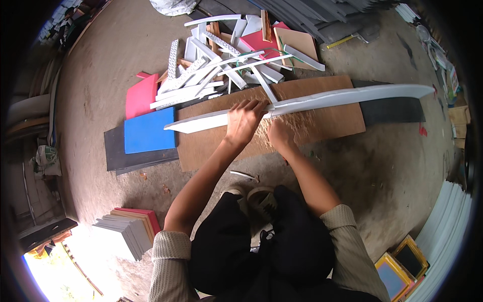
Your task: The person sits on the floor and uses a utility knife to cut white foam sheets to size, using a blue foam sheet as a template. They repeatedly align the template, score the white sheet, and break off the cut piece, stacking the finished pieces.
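Note:
A long white board strip (352, 98) lies crosswise over a scuffed brown board (322, 128) on the floor in front of me. My left hand (244, 121) is closed over the strip left of its middle, fingers pressed along its far side. Close beside it, my right hand (280, 135) makes a fist at the strip's near edge. Whatever that fist holds is hidden. A thinner white strip (264, 84) meets the long one from the far side, just beyond my hands.
Beyond the boards is a heap of white offcuts (201, 75). A blue panel (149, 132) and dark sheets (116, 151) lie left, a red panel (142, 95) farther off. Stacked panels (126, 234) stand near left; yellow frames (395, 272) sit near right. Grey sheets (322, 17) fill the back.

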The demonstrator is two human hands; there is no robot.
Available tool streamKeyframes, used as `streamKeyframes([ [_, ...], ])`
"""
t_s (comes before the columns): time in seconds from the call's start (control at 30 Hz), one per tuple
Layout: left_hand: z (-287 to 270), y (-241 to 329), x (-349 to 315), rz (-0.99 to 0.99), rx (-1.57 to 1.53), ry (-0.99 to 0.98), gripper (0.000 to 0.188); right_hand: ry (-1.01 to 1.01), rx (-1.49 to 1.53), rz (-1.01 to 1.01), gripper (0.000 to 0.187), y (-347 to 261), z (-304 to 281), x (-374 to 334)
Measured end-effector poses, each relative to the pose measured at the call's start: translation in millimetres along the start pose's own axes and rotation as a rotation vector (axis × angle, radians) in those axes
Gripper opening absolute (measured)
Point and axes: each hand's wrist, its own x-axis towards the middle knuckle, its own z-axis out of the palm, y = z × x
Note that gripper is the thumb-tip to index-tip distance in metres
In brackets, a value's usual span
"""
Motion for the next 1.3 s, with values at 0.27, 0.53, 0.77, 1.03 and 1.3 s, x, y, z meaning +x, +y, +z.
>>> streamKeyframes([
  [0.27,6.0,-6.2,1.4,-0.026,-0.002,-0.017,0.026,0.179,-0.047,-0.059,0.024,11.4,23.2,-9.3],
  [0.53,2.7,-5.6,9.8,-0.026,-0.070,-0.043,0.024,-0.072,-0.047,-0.008,0.026,29.4,-20.9,-28.0],
  [0.77,-65.0,-14.5,23.0,-0.192,-0.163,0.160,0.028,-0.165,0.016,-0.141,0.027,19.1,-148.1,-89.5],
  [1.03,-149.0,-5.1,17.1,-0.505,-0.391,0.619,0.028,-0.050,0.604,-0.230,0.031,-15.8,-216.0,-64.6],
  [1.3,-188.3,3.8,-3.8,-1.051,-1.253,1.062,0.037,0.287,0.530,-0.329,0.041,-55.6,-210.1,-31.9],
])
